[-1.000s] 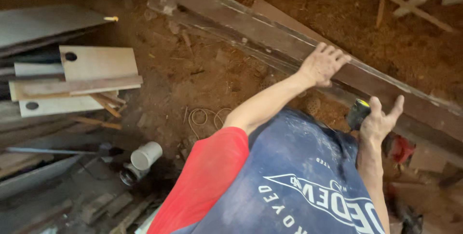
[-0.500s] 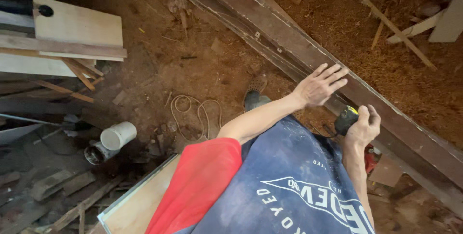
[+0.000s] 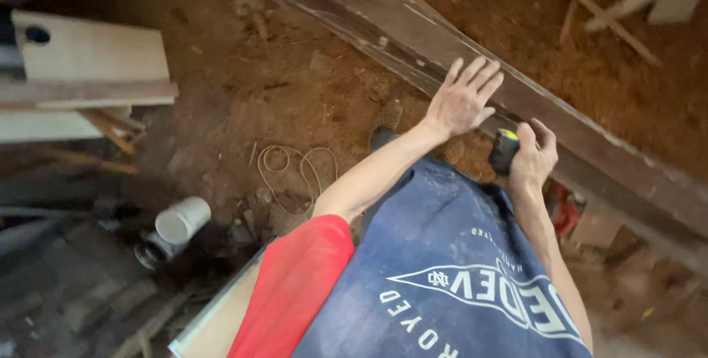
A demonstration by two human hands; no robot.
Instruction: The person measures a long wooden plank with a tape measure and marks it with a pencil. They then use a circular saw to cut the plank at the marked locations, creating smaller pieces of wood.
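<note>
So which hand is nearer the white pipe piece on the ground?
Left. The left hand lies flat on the long dark beam, closer to the white pipe piece. The right hand, gripping a black-and-yellow tool, is farther away.

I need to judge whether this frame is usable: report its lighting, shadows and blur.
Head view: even daylight on the dark plank and sawdust floor, no glare; the lower left corner around the white pipe piece lies in deep shadow; left hand and right hand holding the tape measure are fairly sharp; wide-angle lens stretches the edges.

Rough, weathered wooden beam (image 3: 590, 137); glossy black-and-yellow plastic tape measure (image 3: 504, 150)
</note>
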